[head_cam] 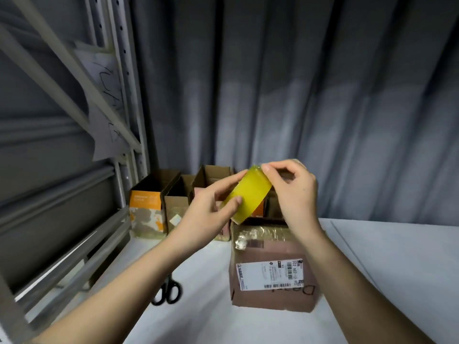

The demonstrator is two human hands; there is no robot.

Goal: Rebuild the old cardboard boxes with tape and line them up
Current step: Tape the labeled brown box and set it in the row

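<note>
Metal shelving frame [119, 100]: grey, perforated uprights and slanted braces, filling the left edge; a paper sheet [104, 105] with scrawled writing hangs on it, text unreadable.

Scissors [169, 291]: black loop handles, flat on the white table [397, 269] near left; blades hidden behind the left forearm.

Row of cardboard boxes [173, 194]: open-topped, lined along the far table edge against the grey pleated curtain [323, 95]; leftmost orange and white printed, the next plain brown; the right end of the row is hidden behind the hands.

Left hand [206, 212]: grips the tape roll [248, 194] from below, thumb laid across its band.

Tape roll: glossy, translucent yellow, held tilted in the air above the near box.

Right hand [293, 192]: thumb and forefinger pinch at the roll's upper edge.

Near box [270, 269]: brown cardboard, shiny old tape on top, white shipping label with barcodes on its side, centre table.

Bare white tabletop lies to the right.
</note>
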